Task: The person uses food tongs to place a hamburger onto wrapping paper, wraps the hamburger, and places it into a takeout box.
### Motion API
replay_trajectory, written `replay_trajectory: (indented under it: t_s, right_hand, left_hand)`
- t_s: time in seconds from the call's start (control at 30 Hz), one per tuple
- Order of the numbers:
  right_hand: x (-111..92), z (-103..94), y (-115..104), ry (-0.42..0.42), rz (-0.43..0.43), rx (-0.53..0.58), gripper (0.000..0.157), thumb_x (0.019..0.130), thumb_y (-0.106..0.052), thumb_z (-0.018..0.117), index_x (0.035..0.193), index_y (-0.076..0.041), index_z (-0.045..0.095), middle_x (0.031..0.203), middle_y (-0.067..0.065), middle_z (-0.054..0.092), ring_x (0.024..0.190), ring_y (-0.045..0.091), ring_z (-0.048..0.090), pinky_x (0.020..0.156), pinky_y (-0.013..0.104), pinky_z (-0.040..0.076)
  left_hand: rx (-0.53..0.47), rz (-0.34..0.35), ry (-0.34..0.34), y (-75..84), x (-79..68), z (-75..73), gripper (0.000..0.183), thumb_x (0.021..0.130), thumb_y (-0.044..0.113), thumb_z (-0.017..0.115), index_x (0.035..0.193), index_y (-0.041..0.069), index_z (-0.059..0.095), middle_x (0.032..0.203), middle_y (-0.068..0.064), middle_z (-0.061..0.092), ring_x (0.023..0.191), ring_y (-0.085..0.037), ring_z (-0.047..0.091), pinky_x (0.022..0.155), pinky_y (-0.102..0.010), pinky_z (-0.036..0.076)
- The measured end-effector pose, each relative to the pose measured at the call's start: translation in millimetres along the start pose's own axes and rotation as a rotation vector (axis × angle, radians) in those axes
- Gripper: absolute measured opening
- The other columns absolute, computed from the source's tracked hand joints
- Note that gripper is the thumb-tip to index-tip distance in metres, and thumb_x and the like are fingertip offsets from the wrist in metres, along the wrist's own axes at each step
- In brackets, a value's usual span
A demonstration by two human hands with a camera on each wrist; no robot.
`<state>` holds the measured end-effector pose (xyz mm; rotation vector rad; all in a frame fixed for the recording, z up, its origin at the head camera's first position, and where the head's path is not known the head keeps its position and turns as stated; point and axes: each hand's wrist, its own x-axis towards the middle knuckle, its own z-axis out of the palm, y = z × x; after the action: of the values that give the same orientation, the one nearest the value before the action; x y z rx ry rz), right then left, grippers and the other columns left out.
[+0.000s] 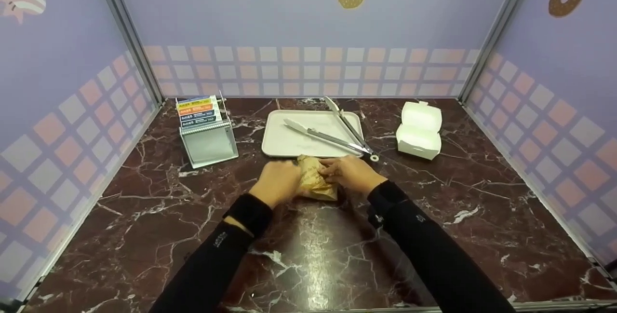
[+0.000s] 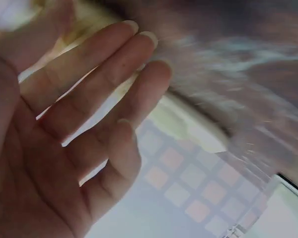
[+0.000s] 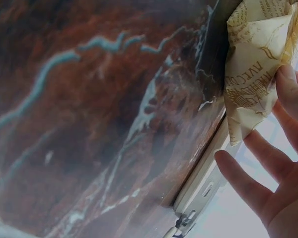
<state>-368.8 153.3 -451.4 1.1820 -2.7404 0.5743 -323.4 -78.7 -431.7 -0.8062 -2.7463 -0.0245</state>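
Observation:
A yellowish printed food wrapping paper (image 1: 313,178), folded into a packet, is between both hands in front of the tray; what it may contain is hidden. My right hand (image 1: 354,174) pinches its right side. In the right wrist view, the thumb (image 3: 290,91) lies on the printed paper (image 3: 251,74), and the other fingers are spread near its folded corner. Against the packet's left side is my left hand (image 1: 279,183). The left wrist view shows its fingers (image 2: 104,94) loosely extended, with part of the yellowish paper blurred behind them.
Behind the hands lies a white tray (image 1: 274,134) with two metal tongs (image 1: 332,140) (image 1: 349,127) resting across it. An open white takeaway box (image 1: 419,146) stands at right. At left is a grey holder (image 1: 209,146) with colourful labelled packs (image 1: 197,112). Patterned walls surround the marbled table (image 1: 159,255).

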Motion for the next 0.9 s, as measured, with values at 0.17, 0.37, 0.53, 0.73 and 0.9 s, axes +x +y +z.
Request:
replay_trajectory:
  t_s: [0.17,0.37,0.53,0.73,0.9]
  right_hand:
    - [-1,-1.9,2,0.017,-0.024,-0.005,0.027,0.091,-0.010,0.082,0.118,-0.009,0.081,0.145,0.011,0.066,0.120,0.036,0.071,0.105,0.048,0.056]
    - [-3,-1.6,3,0.008,-0.041,0.021,0.027,0.094,-0.007,0.080,0.120,-0.006,0.080,0.144,0.015,0.065,0.121,0.035,0.071,0.105,0.046,0.056]
    - [-3,-0.4,4,0.025,-0.035,0.053,0.029,0.092,-0.007,0.081,0.121,-0.005,0.080,0.144,0.018,0.065,0.124,0.037,0.069,0.108,0.048,0.054]
    - [-3,3.2,2,0.149,0.260,0.105,0.025,0.097,-0.026,0.080,0.107,-0.003,0.079,0.107,0.012,0.077,0.096,0.029,0.072,0.090,0.044,0.058]
    - [-7,7.5,2,0.048,0.494,0.311,0.037,0.100,-0.036,0.076,0.073,-0.012,0.066,0.068,0.004,0.067,0.058,0.013,0.060,0.055,0.025,0.048]
  left_hand:
    - [-0.159,0.082,0.062,-8.2,23.4,1.9,0.020,0.091,0.017,0.081,0.102,0.001,0.078,0.112,-0.018,0.076,0.106,-0.041,0.072,0.091,-0.055,0.060]
    - [-0.234,0.184,-0.137,-15.4,37.7,21.1,0.055,0.095,0.034,0.080,0.137,0.001,0.069,0.153,-0.020,0.058,0.145,-0.042,0.051,0.123,-0.053,0.038]
    - [-0.305,0.119,-0.198,-16.8,40.0,26.6,0.071,0.095,0.043,0.080,0.151,0.004,0.058,0.155,-0.018,0.056,0.145,-0.037,0.052,0.124,-0.048,0.037]
    - [-0.349,0.083,-0.174,-16.0,37.3,31.0,0.070,0.094,0.043,0.081,0.150,0.005,0.060,0.149,-0.016,0.062,0.136,-0.037,0.061,0.118,-0.047,0.045]
    - [-0.360,0.036,-0.158,-15.0,35.1,32.4,0.072,0.093,0.044,0.082,0.150,0.005,0.060,0.149,-0.014,0.063,0.135,-0.036,0.061,0.117,-0.046,0.046]
